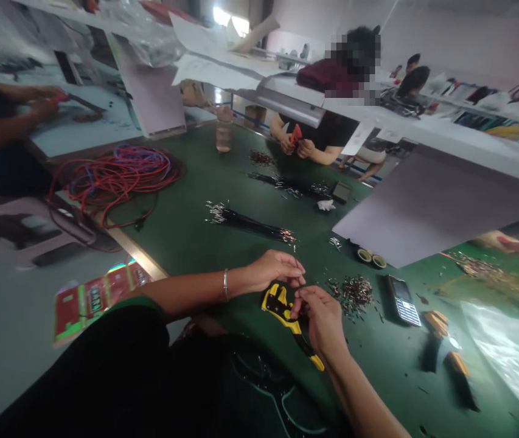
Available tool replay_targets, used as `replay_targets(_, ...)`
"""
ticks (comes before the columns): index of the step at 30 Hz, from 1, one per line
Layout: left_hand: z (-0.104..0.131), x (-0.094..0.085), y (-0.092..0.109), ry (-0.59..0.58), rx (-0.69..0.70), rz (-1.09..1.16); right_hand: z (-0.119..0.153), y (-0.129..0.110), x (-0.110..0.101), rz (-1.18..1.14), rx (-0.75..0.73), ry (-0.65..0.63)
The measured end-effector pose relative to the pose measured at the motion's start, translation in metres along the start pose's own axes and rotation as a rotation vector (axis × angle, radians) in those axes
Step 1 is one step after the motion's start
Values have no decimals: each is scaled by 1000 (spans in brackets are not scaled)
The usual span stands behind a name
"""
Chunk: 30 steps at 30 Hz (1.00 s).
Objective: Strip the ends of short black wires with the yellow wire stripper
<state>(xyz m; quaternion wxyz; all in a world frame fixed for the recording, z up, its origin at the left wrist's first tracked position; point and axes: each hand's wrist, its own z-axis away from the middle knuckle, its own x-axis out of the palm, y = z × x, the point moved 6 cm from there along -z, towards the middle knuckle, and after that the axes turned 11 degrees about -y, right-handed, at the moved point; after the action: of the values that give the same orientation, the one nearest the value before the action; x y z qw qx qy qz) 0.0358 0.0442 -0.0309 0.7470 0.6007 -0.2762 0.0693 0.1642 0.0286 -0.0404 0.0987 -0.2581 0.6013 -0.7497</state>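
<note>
My left hand (277,271) is closed in a pinch on a short, thin black wire (295,255), whose tip sticks up past the fingers. My right hand (322,316) is also closed, its fingertips meeting just below the left ones; what they pinch is too small to make out. A yellow and black wire stripper (282,310) lies on the green table under my hands, partly covered by the right fingers. To the right is a pile of small wire pieces (355,295). A bundle of black wires (254,224) with bare ends lies beyond my hands.
A coil of red and blue cable (122,173) lies at the table's left. A phone (403,301), two tape rolls (372,258) and another yellow-black tool (446,353) lie to the right. A grey panel (446,194) stands at the right. Co-workers' hands (302,146) work across the table.
</note>
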Motion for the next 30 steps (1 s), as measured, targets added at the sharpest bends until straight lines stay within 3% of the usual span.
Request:
replay_targets(8, 4, -2, 0, -101, 0, 46, 1, 4, -3, 158, -15, -41)
replay_targets(21, 7, -5, 0, -143, -25, 131, 6, 0, 3, 340, 6, -45)
replay_targets(30, 8, 0, 3, -157, -10, 191, 9, -4, -1, 287, 6, -64)
